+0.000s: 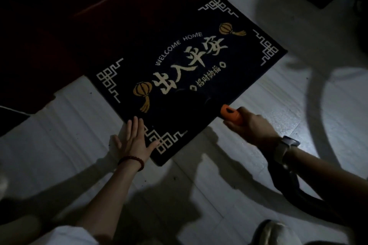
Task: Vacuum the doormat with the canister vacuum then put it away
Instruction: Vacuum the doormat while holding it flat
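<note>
left hand [134, 141] flat on doormat [179, 69] corner, right hand [250, 125] gripping orange vacuum handle [231, 114]

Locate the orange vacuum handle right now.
Head view, right of centre: the orange handle is gripped in the right hand, at the doormat's near edge.

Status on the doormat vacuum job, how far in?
Done: nothing confirmable. In hand: left hand flat on the doormat corner, pinning it; right hand holds the orange nozzle at the mat's near edge, hose trailing. Left: vacuuming the mat and stowing the vacuum.
</note>
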`<action>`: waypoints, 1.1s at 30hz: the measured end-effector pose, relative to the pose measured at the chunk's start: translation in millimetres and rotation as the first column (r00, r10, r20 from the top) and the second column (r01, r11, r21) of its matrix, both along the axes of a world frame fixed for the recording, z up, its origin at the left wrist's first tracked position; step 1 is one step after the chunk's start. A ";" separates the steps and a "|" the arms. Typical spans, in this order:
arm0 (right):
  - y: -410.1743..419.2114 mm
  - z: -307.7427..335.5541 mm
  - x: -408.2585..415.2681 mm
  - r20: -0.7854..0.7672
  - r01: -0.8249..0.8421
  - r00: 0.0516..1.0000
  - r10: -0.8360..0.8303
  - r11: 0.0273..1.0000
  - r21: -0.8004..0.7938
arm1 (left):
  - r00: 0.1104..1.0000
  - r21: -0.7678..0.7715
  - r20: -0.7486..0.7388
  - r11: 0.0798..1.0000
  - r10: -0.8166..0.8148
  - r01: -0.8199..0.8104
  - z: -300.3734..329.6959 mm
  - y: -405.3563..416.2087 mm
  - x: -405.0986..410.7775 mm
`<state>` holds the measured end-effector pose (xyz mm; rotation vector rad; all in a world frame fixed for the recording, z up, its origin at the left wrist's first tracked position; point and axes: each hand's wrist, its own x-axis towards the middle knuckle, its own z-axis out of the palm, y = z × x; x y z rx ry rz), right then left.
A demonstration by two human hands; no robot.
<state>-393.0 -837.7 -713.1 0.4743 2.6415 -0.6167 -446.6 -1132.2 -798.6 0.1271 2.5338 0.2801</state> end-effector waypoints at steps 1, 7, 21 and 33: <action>5.2 1.6 -3.0 -0.007 0.032 0.999 -0.032 0.999 0.032 | 1.000 -0.006 -0.004 1.000 -0.001 0.001 0.7 -0.1 0.4; -31.2 4.5 11.3 -0.032 -0.278 0.960 0.278 0.961 0.017 | 1.000 -0.024 -0.007 1.000 0.011 -0.011 -1.5 0.4 -0.6; -33.8 -0.8 15.2 0.000 -0.326 0.945 0.326 0.944 0.052 | 1.000 -0.014 -0.007 1.000 0.009 -0.009 2.3 0.8 0.2; -35.1 0.0 11.4 -0.052 -0.321 0.944 0.327 0.942 0.097 | 0.999 0.012 -0.032 1.000 0.014 -0.014 -4.3 -0.9 1.0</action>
